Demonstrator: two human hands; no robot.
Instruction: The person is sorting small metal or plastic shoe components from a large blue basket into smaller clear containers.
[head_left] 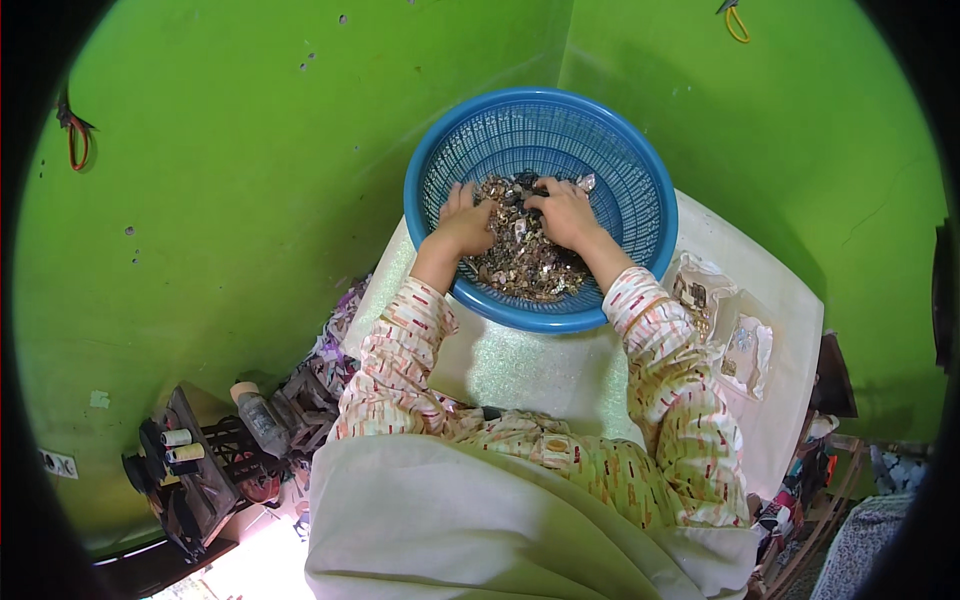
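Observation:
A round blue plastic basket (663,215) with latticed walls stands on a pale, shiny table (500,370). Inside it lies a heap of small mixed bits (530,255), brown, silver and dark, some glinting like beads or trinkets; single pieces are too small to name. My left hand (465,226) rests at the heap's left side with fingers apart. Across from it, my right hand (567,215) reaches over the right side, its fingers spread on the pieces near a dark lump. Neither hand visibly grips anything; both fingertips are partly sunk among the bits.
Right of the basket, clear packets (745,355) of small pieces lie on the table. Green walls meet behind it. At lower left are thread spools (183,453), a bottle (262,420) and a dark wooden stand. Orange-handled scissors (77,140) hang on the left wall.

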